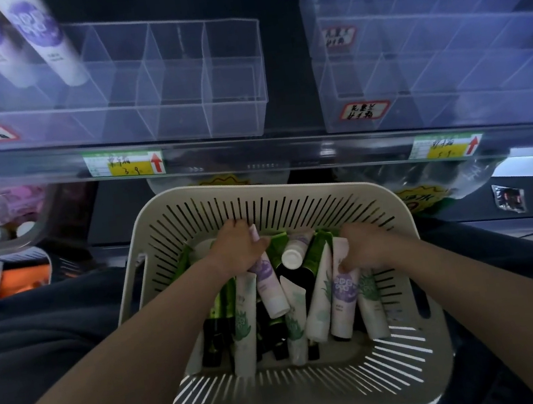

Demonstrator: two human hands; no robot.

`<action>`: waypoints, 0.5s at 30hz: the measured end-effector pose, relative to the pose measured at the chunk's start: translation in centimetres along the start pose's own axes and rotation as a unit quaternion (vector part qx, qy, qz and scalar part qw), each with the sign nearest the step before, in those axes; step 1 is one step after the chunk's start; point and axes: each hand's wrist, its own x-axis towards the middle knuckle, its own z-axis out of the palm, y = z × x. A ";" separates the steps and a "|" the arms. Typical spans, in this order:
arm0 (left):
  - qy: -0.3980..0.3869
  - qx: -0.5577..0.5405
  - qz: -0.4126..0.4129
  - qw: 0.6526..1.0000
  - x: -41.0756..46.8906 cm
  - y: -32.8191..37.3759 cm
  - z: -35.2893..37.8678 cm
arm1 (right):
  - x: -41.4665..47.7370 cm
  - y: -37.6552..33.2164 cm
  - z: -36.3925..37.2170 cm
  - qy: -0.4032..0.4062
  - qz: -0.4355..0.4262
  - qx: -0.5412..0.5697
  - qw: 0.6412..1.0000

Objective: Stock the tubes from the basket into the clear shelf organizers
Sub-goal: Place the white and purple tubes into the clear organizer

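the basket [291,195] sits low between your legs, its far rim just under the front edge of the shelf [286,161] with the yellow price tags, so any lift has to clear that lip. above the edge stand two clear organizers, the left organizer [180,87] and the right organizer [426,56], well apart, with a dark gap between them and their divided cells open toward you. two stocked tubes [33,39] lean in the far-left cells of the left organizer. inside the basket the tubes lie packed side by side, most with their long axes running from the far wall toward you. your left hand [235,247] is at the far wall, its fingers curled round a purple-print tube [268,282]; the crimped end pokes out past the knuckles toward the shelf and the cap end points at you, tilted slightly right. your right hand [367,247] is near the basket's right wall, its fingers curled over the upper end of a second purple-print tube [343,297], which lies between green-leaf tubes [320,300] with its cap end toward you. a white-capped bottle [292,259] stands between your hands.
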 end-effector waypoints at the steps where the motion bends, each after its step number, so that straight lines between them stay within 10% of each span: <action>1: 0.008 -0.005 -0.003 1.000 -0.1 -0.3 0.1 | -0.2 0.0 -0.1 0.008 -0.001 0.006 1.000; 15: 0.019 -0.066 0.060 0.996 -3.8 0.1 -3.0 | -3.8 -1.0 -1.0 0.079 -0.025 0.011 0.997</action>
